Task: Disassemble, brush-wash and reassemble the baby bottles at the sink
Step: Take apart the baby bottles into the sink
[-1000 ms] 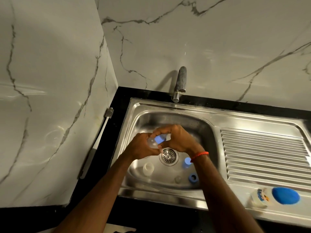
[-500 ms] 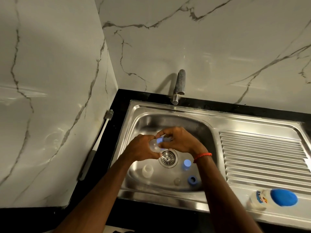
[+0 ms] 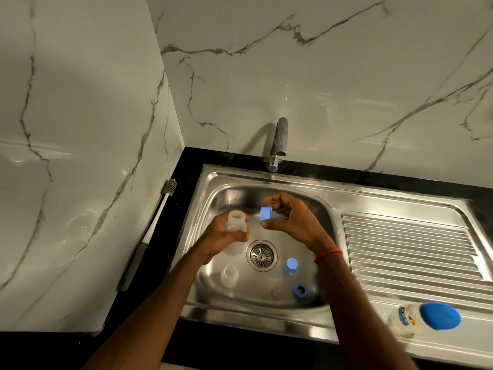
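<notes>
**Bottle and collar held apart over the sink**

Grips a clear bottle (image 3: 236,222) in the left hand (image 3: 226,239), fingers curled round its body, mouth upward, over the sink (image 3: 240,172) just left of the drain (image 3: 261,255). Pinches a blue collar (image 3: 265,213) in the right hand (image 3: 294,222), thumb below and fingers above, just beside the bottle's mouth but apart from it. Wears a red thread (image 3: 328,254) on the right wrist. Lower in the basin: a second bottle (image 3: 230,275), a blue cap (image 3: 290,265), a blue ring (image 3: 298,289), a clear teat (image 3: 276,292). On the black counter (image 3: 192,166) at left, a brush (image 3: 161,209) against the wall. On the drainboard, a soap bottle (image 3: 426,319) lying on its side.
</notes>
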Motion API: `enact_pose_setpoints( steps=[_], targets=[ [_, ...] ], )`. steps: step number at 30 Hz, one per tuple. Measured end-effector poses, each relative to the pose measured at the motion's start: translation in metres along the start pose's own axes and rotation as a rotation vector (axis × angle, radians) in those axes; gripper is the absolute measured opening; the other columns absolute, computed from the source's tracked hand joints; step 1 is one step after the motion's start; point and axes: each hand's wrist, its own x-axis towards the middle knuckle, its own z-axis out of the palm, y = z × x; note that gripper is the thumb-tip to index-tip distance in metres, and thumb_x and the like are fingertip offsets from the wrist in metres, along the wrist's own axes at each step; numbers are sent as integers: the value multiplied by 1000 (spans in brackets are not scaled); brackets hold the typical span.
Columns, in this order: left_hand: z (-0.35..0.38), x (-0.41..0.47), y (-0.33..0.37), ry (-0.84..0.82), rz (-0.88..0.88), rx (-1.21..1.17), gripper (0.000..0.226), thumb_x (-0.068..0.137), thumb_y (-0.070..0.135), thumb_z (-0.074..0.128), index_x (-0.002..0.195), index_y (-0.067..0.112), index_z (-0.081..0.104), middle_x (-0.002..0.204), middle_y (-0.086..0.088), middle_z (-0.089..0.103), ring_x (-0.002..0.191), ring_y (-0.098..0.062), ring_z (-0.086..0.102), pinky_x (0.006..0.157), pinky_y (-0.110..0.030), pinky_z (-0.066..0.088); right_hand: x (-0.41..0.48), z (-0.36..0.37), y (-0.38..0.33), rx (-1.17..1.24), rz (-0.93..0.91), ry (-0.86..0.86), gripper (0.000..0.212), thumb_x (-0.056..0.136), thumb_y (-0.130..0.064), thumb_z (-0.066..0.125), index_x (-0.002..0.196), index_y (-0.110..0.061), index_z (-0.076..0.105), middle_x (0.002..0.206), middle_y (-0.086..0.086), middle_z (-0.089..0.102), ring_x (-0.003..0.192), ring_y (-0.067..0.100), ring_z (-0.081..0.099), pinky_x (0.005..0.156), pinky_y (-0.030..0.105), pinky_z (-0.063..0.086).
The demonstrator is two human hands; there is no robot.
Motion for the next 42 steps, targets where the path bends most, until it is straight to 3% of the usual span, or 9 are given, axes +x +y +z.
enact_pose_setpoints(
  steps=[2,6,12,16,24,29,32,36,42],
  targets=[
    [8,-3,4,14,-10,-171,48,62,25,85,105,13,67,95,-11,73,90,-38,69,82,-46,56,-3,1,-1,-37,-5,29,48,73,-20,88,111,-22,59,99,-6,65,88,3,62,76,14,51],
    [30,-8,22,31,-36,-310,30,81,27,77,104,9,71,88,-10,74,75,-26,70,65,-32,56,-5,7,-3,-90,-61,81,41,70,-23,90,100,-18,62,90,-7,66,80,3,62,71,14,52],
    [44,-3,22,117,-26,-341,37,83,26,79,115,10,68,98,-17,76,92,-36,74,83,-48,58,-11,3,-5,-132,-125,115,39,74,-24,87,108,-17,68,95,-9,69,84,-1,65,75,10,51],
    [45,0,21,202,-26,-375,56,60,41,88,108,18,73,107,-14,74,107,-39,67,92,-64,52,-18,0,-9,-64,-121,100,31,90,-18,72,121,-14,69,106,-6,72,90,3,70,84,16,55],
    [36,-4,23,81,110,-388,37,66,35,85,94,13,75,99,-19,70,96,-33,65,97,-58,49,-32,-6,-16,151,-31,150,21,84,-18,77,102,-7,75,88,3,78,79,18,76,79,33,61],
    [37,-3,19,77,125,-393,42,67,37,84,99,11,74,104,-24,68,99,-35,63,95,-56,50,-30,-10,-28,96,-68,127,17,82,-16,79,93,-3,74,80,0,76,71,15,74,73,28,61],
    [41,-5,17,123,103,-461,53,63,35,85,103,5,69,100,-18,69,96,-32,63,83,-44,54,-26,-12,-37,52,-77,113,12,83,-14,79,89,-4,75,74,-9,73,65,9,72,65,18,57],
    [46,-9,12,165,78,-543,73,60,35,86,117,-4,62,103,-16,68,97,-29,64,74,-35,56,-20,-13,-44,-26,-61,58,11,82,-13,80,86,-5,74,76,-7,73,64,10,72,63,18,58],
    [44,-12,11,114,111,-491,50,60,35,85,98,6,71,94,-14,70,91,-27,65,77,-36,55,-20,-1,-40,-136,-94,84,13,81,-1,77,76,-3,65,72,4,69,60,14,70,64,27,61]
  ],
)
